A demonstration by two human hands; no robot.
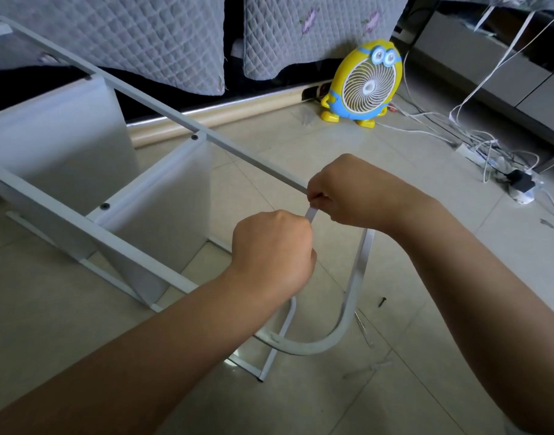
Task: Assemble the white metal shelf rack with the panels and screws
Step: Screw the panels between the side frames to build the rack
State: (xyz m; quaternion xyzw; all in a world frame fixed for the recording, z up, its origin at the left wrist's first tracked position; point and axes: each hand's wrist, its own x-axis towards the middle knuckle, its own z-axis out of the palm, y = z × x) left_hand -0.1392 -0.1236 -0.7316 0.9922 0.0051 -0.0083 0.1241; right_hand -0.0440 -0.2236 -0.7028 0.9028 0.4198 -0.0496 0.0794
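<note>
Tiled floor [426,277]. We note the white rack [172,196] lying sideways on it. Left hand [274,246] grip curled round the curved bar [354,277]; right hand [348,189] grip pinching its tip beside the upper rail [238,152]. Loose screw [383,301] near, yellow fan [368,84] beyond.

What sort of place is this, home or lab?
Most likely a room in a home: quilted covers draped over furniture, a cartoon fan standing on the tiled floor, and a power strip with tangled cables.

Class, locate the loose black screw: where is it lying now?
In the head view, the black screw lies on the tiled floor at lower right, just right of the curved white bar and apart from it.
</note>
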